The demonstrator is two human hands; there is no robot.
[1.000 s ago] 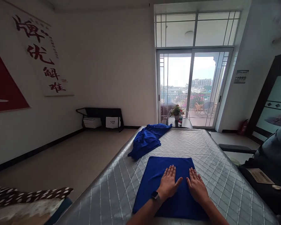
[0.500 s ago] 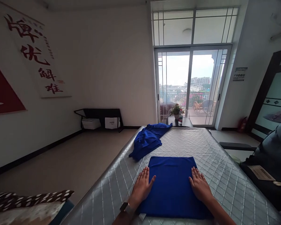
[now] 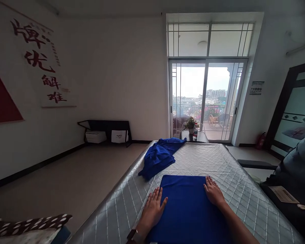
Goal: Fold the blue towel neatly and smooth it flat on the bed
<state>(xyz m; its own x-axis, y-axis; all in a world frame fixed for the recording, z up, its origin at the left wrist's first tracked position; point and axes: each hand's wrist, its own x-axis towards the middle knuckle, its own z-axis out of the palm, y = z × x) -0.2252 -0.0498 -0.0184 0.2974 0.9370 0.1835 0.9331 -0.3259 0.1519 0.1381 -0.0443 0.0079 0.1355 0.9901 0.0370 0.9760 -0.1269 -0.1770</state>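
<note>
A blue cloth, folded into a neat flat rectangle, lies on a bed-like surface with a silver quilted cover. My left hand rests flat along its left edge, fingers stretched out and thumb over the fabric. At the far right corner my right hand lies flat with the fingers extended, partly on the cloth. Neither hand grips anything. Beyond the folded piece, to the left, a second blue cloth sits crumpled. The near edge of the folded cloth runs out of view at the bottom.
Past the far end stands a small table with a potted plant and a bottle, before a glass sliding door. A dark jacket is at the right. A spotted brown pillow shows at lower left.
My right hand has slid away from me along the right edge to the far corner. My left hand stays at the left edge. The camera view has tilted slightly upward.
</note>
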